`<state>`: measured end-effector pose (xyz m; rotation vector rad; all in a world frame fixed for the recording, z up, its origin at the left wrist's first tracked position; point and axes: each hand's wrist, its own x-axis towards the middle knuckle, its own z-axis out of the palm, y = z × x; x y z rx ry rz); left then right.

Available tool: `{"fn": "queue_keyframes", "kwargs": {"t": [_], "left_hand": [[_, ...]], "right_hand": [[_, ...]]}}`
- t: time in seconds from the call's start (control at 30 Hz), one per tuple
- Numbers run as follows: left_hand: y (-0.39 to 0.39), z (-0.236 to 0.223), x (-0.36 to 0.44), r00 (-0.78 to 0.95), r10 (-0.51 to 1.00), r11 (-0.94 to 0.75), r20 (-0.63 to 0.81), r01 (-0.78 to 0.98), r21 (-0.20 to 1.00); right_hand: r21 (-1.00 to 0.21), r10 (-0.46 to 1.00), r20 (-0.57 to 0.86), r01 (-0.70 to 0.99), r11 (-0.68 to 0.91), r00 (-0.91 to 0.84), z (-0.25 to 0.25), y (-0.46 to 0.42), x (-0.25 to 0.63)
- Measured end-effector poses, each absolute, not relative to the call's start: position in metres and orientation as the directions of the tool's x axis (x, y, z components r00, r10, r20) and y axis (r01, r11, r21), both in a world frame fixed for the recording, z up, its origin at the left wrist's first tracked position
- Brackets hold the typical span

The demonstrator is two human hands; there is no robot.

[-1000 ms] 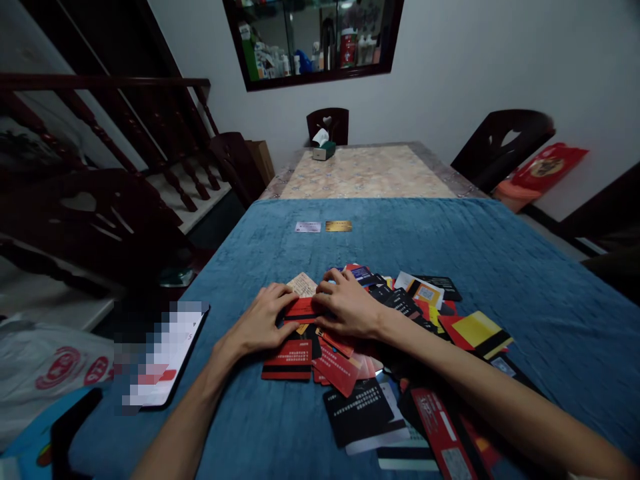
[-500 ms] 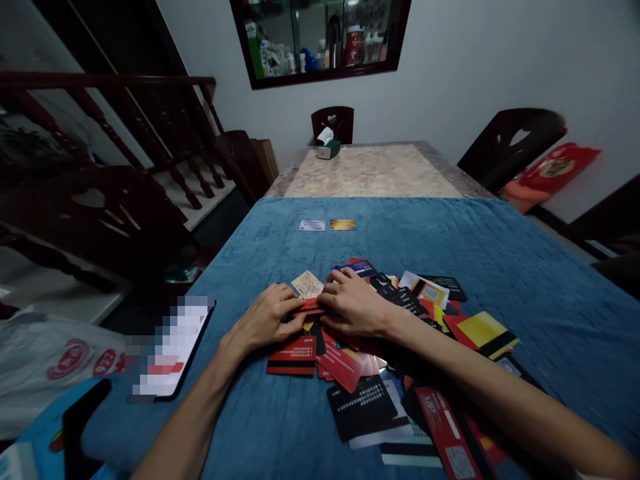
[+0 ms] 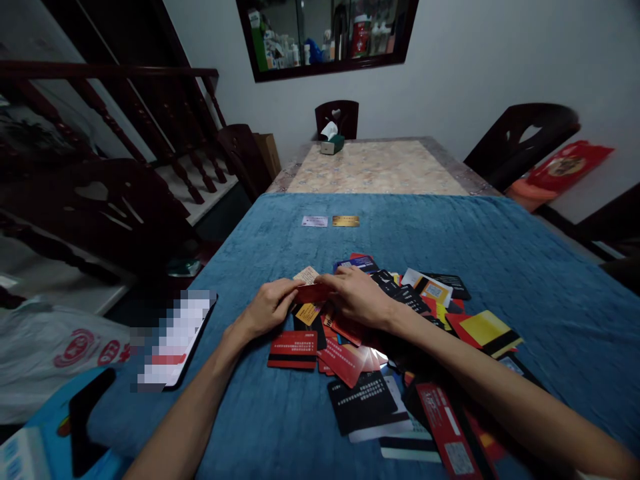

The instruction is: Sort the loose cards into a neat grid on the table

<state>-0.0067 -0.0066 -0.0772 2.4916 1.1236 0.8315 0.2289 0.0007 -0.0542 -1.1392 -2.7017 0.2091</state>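
Note:
Between my two hands a red card (image 3: 311, 293) is held tilted up above the pile. My left hand (image 3: 267, 305) pinches its left end with thumb and fingers. At its right end, my right hand (image 3: 357, 293) closes on it, its thumb partly hidden. Beneath and beside the hands lie many overlapping cards: a red card with a black stripe (image 3: 293, 350), a black card (image 3: 363, 403), a yellow card (image 3: 485, 330) and a cream card (image 3: 306, 275) just behind the held one. Farther off, a silver card (image 3: 315, 221) and a gold card (image 3: 345, 221) lie side by side.
A blue cloth (image 3: 240, 260) covers the near part of the table. A phone (image 3: 183, 343) lies at its left edge, with a white plastic bag (image 3: 60, 357) beyond. A tissue box (image 3: 332, 144) stands at the far end. Dark wooden chairs (image 3: 523, 143) surround the table.
The red card has been lifted and tipped up between my hands, uncovering an orange-and-black card below. My fingers have shifted slightly on it. The whole view has moved a little.

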Motion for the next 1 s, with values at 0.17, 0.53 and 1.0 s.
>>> {"fn": "queue_keyframes", "kwargs": {"t": [0.17, 0.53, 1.0], "left_hand": [[-0.0062, -0.0800, -0.0076, 0.503, 0.780, -0.626, 0.373, 0.606, 0.490], [-0.0059, -0.0837, -0.0048, 0.493, 0.762, -0.648, 0.421, 0.576, 0.498], [-0.0060, -0.0826, -0.0017, 0.428, 0.781, -0.623, 0.455, 0.590, 0.513]], "right_hand": [[-0.221, 0.711, 0.165, 0.677, 0.702, -0.683, -0.0607, 0.0014, 0.2301], [-0.149, 0.697, 0.189, 0.682, 0.716, -0.691, -0.0610, 0.0001, 0.2293], [-0.095, 0.680, 0.246, 0.681, 0.726, -0.690, -0.0569, -0.0041, 0.2272]]}}
